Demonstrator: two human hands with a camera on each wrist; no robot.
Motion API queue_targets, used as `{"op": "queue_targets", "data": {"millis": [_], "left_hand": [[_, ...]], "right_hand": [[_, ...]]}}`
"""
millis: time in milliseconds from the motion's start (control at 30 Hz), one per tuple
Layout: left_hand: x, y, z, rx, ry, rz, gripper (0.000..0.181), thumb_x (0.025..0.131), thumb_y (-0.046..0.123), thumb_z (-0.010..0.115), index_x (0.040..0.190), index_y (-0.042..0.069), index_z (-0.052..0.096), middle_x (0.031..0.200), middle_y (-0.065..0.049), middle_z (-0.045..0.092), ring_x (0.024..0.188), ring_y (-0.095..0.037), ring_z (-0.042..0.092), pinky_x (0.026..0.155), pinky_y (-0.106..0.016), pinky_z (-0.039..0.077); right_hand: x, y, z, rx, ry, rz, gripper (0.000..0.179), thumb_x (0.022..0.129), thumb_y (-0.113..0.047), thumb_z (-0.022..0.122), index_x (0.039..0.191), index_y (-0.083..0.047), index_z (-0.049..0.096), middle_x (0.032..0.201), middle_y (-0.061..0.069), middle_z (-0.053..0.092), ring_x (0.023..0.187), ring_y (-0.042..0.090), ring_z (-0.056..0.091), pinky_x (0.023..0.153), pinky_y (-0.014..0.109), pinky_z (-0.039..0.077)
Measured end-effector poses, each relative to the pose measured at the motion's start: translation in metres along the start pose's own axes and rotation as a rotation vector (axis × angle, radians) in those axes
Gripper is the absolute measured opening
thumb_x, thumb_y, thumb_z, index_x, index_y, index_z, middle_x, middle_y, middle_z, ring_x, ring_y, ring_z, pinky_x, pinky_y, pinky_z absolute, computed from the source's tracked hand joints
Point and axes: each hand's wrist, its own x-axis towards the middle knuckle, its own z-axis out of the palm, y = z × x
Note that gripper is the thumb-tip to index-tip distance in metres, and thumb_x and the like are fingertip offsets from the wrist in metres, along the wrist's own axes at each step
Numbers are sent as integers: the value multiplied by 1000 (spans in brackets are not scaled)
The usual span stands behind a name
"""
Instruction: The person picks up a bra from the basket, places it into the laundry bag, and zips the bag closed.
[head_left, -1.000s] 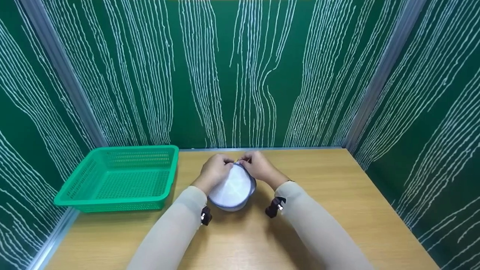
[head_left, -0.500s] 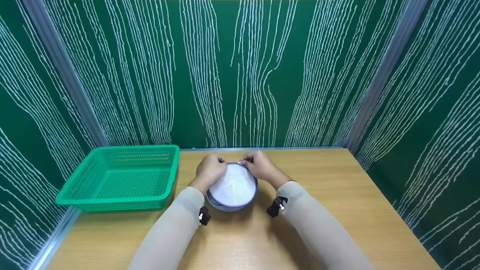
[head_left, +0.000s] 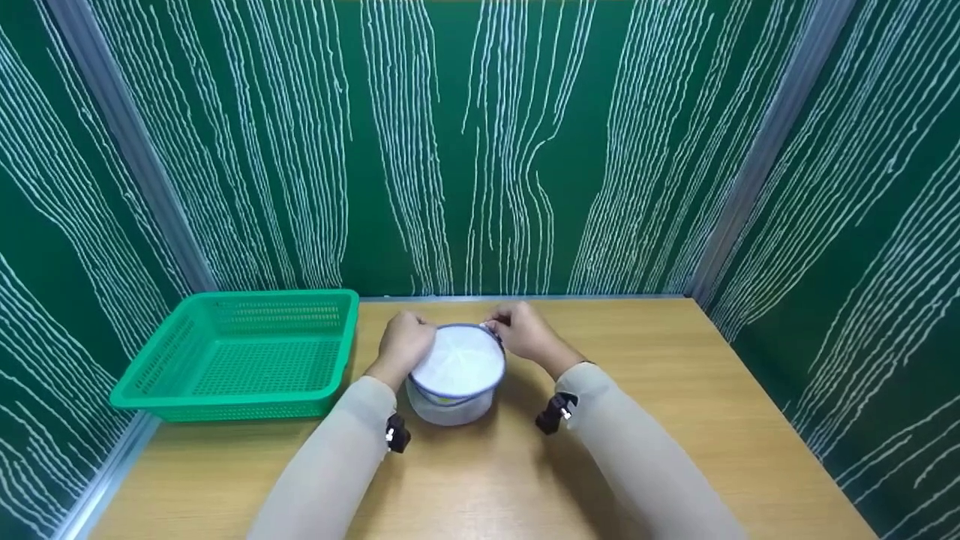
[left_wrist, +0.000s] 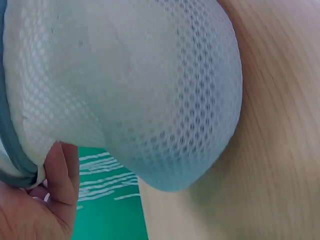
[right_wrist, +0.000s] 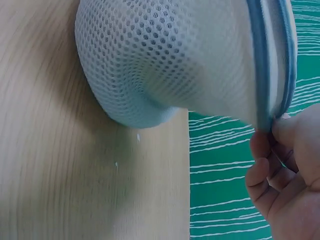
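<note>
A round white mesh laundry bag (head_left: 459, 361) with blue-grey trim bands stands on the table, its flat top tipped toward the camera. My left hand (head_left: 406, 343) grips the rim at its back left; in the left wrist view its thumb and fingers (left_wrist: 61, 175) pinch the trim edge. At the back right, my right hand (head_left: 521, 332) pinches the rim. The right wrist view has these fingertips on the edge where two blue bands (right_wrist: 260, 60) meet, the other fingers curled. The mesh side (right_wrist: 135, 65) bulges and dents. Whatever lies inside the bag is hidden.
A green plastic basket (head_left: 247, 360) with perforated walls stands at the left of the wooden table (head_left: 660, 390). Green panels (head_left: 465, 150) with white wavy lines enclose the back and sides. Dark wrist-worn devices (head_left: 555, 412) sit on both sleeves.
My left hand has slid left and slightly toward me along the rim, away from the right hand. The bag's top has turned and shifted left, exposing more front side. My right hand stays nearly still.
</note>
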Motion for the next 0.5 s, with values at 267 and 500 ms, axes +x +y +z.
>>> {"op": "queue_targets", "data": {"millis": [267, 500], "left_hand": [[3, -6, 3, 103, 24, 20, 31, 117, 23, 53, 117, 6, 79, 119, -12, 77, 115, -29, 72, 104, -47, 61], [4, 4, 8, 106, -47, 143, 36, 120, 23, 54, 145, 9, 75, 153, -13, 72, 151, -34, 63, 128, -52, 51]], "right_hand": [[3, -2, 2, 24, 18, 25, 14, 112, -6, 69, 110, -5, 82, 106, 12, 82, 93, 19, 74, 82, 32, 66], [4, -3, 5, 28, 44, 56, 14, 112, -8, 70, 111, -6, 83, 108, 12, 82, 96, 20, 74, 85, 34, 66]]}}
